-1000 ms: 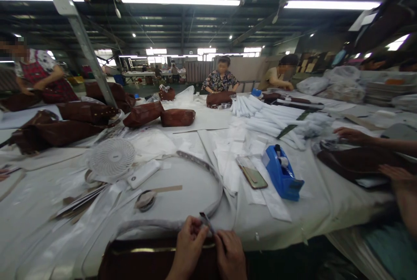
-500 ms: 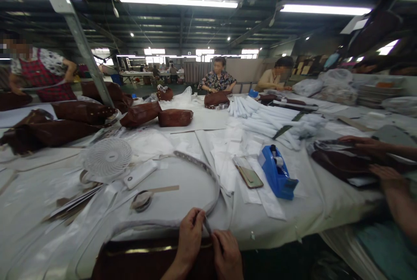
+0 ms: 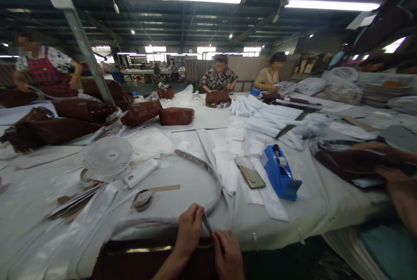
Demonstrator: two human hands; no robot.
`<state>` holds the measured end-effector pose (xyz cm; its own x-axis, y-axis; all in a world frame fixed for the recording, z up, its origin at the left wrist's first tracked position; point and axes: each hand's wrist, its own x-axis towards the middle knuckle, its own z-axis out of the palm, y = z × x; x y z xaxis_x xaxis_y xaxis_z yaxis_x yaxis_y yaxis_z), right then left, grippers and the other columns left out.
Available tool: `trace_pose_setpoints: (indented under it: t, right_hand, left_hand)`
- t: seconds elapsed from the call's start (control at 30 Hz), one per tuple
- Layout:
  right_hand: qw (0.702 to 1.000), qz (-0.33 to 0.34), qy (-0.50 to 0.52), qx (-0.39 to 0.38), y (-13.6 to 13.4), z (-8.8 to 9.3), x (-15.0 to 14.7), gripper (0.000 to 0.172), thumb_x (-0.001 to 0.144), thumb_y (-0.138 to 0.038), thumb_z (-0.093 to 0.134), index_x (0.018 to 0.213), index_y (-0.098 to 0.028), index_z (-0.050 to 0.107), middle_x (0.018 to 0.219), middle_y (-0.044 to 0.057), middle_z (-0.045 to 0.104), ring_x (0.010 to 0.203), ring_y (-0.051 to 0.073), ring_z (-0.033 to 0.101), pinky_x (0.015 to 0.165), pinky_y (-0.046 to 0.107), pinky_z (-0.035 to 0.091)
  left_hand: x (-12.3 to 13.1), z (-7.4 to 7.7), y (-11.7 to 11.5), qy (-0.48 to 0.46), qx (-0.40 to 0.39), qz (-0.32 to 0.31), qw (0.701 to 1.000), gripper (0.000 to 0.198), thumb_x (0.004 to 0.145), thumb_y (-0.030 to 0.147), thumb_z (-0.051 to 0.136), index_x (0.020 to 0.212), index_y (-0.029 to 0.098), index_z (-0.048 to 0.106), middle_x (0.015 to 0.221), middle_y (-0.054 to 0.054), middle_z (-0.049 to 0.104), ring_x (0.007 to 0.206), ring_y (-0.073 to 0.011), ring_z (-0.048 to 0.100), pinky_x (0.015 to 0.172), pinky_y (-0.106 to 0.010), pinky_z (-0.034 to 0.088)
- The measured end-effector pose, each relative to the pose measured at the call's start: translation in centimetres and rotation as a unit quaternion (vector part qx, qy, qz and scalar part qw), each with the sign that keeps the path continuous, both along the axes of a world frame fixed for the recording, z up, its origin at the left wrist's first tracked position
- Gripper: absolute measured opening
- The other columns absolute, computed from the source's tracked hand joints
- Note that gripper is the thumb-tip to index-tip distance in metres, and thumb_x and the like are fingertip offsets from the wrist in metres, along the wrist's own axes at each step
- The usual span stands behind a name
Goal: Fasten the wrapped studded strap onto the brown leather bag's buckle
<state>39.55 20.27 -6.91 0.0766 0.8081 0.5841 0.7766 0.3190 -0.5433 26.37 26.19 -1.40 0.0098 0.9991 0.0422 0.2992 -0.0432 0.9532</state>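
A dark brown bag point(image 3: 140, 262) with a gold-toned zipper point(image 3: 140, 249) lies at the table's front edge, partly below the frame. Its long strap, covered in a pale greyish wrap point(image 3: 216, 193), loops over the table. My left hand point(image 3: 190, 230) is closed, pinching the strap between thumb and fingers above the bag. Lower and to the right, my right hand point(image 3: 228, 254) is closed on the same strap near the bag's right end. A short darker stretch of strap runs taut between the two hands. My fingertips partly hide the grip.
A blue tape dispenser point(image 3: 282, 173) and a phone point(image 3: 250, 171) lie to the right, a white fan point(image 3: 108, 156) to the left. Brown bags point(image 3: 176, 116) and white rolls point(image 3: 260, 115) stand farther back. A co-worker's hands point(image 3: 391, 175) handle another bag at right.
My left hand has shifted slightly up and left along the strap, showing more of it between my hands. My right hand has barely moved.
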Motion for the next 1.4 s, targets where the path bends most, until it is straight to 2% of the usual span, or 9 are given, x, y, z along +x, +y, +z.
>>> trace_pose_setpoints:
  t: [0.07, 0.2, 0.33, 0.43, 0.6, 0.73, 0.93, 1.17, 1.4]
  right_hand:
    - [1.000, -0.004, 0.007, 0.000, 0.0, -0.2, 0.0, 0.031, 0.098, -0.035, 0.039, 0.088, -0.021, 0.064, 0.079, 0.005, 0.068, 0.074, 0.020, 0.065, 0.069, 0.033, 0.052]
    - [1.000, -0.006, 0.022, -0.013, 0.1, -0.6, 0.1, 0.032, 0.098, -0.035, 0.038, 0.087, -0.021, 0.064, 0.078, 0.005, 0.068, 0.074, 0.020, 0.065, 0.068, 0.032, 0.053]
    - [0.999, -0.007, 0.037, -0.037, 0.1, -0.8, 0.1, 0.033, 0.099, -0.037, 0.037, 0.090, -0.021, 0.065, 0.081, 0.005, 0.069, 0.077, 0.020, 0.065, 0.070, 0.032, 0.053]
    - [0.997, -0.006, 0.043, -0.056, 0.1, -0.7, 0.0, 0.036, 0.099, -0.038, 0.036, 0.090, -0.021, 0.066, 0.082, 0.006, 0.069, 0.077, 0.020, 0.065, 0.071, 0.032, 0.053]
    - [0.999, -0.003, 0.033, -0.036, 0.3, -0.5, 0.0, 0.037, 0.099, -0.039, 0.034, 0.090, -0.022, 0.066, 0.081, 0.004, 0.070, 0.076, 0.019, 0.066, 0.069, 0.031, 0.053]
    - [0.999, -0.001, 0.025, -0.034, 0.3, -0.5, 0.1, 0.036, 0.100, -0.037, 0.033, 0.097, -0.021, 0.066, 0.085, 0.006, 0.070, 0.079, 0.020, 0.066, 0.072, 0.032, 0.054]
    - [0.998, -0.002, 0.047, -0.042, 0.2, -0.8, 0.2, 0.038, 0.099, -0.040, 0.034, 0.095, -0.021, 0.067, 0.085, 0.007, 0.070, 0.079, 0.021, 0.066, 0.072, 0.032, 0.054]
    - [0.995, -0.025, 0.076, -0.063, 0.0, -1.7, 0.2, 0.044, 0.098, -0.046, 0.034, 0.091, -0.020, 0.068, 0.084, 0.008, 0.070, 0.079, 0.021, 0.067, 0.072, 0.032, 0.054]
    - [0.994, -0.029, 0.079, -0.069, 0.1, -1.5, 0.1, 0.045, 0.097, -0.046, 0.035, 0.090, -0.019, 0.069, 0.085, 0.009, 0.071, 0.079, 0.022, 0.068, 0.072, 0.031, 0.055]
  left_hand:
    - [0.2, 0.0, -0.2, -0.023, -0.019, -0.004, 1.000, 0.040, 0.089, 0.053, 0.037, 0.071, 0.020, 0.051, 0.055, 0.005, 0.045, 0.051, -0.0117, 0.043, 0.054, -0.025, 0.034]
    - [0.6, -0.4, -1.2, -0.108, -0.082, -0.016, 0.991, 0.045, 0.087, 0.058, 0.039, 0.097, 0.017, 0.054, 0.064, 0.004, 0.055, 0.041, -0.0093, 0.041, 0.042, -0.022, 0.030]
    - [0.7, -1.3, -2.2, -0.073, -0.070, -0.054, 0.993, 0.033, 0.084, 0.049, 0.049, 0.079, 0.017, 0.056, 0.064, 0.003, 0.054, 0.055, -0.0121, 0.048, 0.052, -0.024, 0.036]
    - [0.8, -2.1, -2.3, -0.031, -0.058, -0.094, 0.993, 0.031, 0.083, 0.042, 0.050, 0.067, 0.017, 0.055, 0.066, 0.000, 0.055, 0.065, -0.0146, 0.048, 0.061, -0.027, 0.036]
    - [1.3, -2.9, -1.5, -0.051, -0.085, -0.095, 0.991, 0.034, 0.081, 0.043, 0.049, 0.058, 0.018, 0.048, 0.057, 0.004, 0.042, 0.059, -0.0128, 0.040, 0.058, -0.027, 0.032]
    - [1.8, -3.3, -1.0, -0.077, -0.108, -0.088, 0.987, 0.036, 0.080, 0.047, 0.049, 0.058, 0.018, 0.046, 0.055, 0.005, 0.037, 0.054, -0.0116, 0.038, 0.054, -0.026, 0.032]
    - [1.7, -3.1, -1.1, -0.093, -0.127, -0.095, 0.983, 0.037, 0.079, 0.047, 0.050, 0.060, 0.016, 0.054, 0.052, 0.004, 0.039, 0.049, -0.0117, 0.039, 0.049, -0.025, 0.032]
    - [1.0, -2.3, -2.0, -0.087, -0.101, -0.161, 0.978, 0.022, 0.077, 0.030, 0.052, 0.071, 0.014, 0.067, 0.066, -0.002, 0.062, 0.067, -0.0171, 0.056, 0.063, -0.026, 0.042]
    - [1.8, -2.7, -2.2, -0.031, -0.095, -0.122, 0.988, 0.028, 0.081, 0.029, 0.046, 0.071, 0.013, 0.066, 0.064, -0.003, 0.063, 0.063, -0.0177, 0.056, 0.060, -0.027, 0.039]
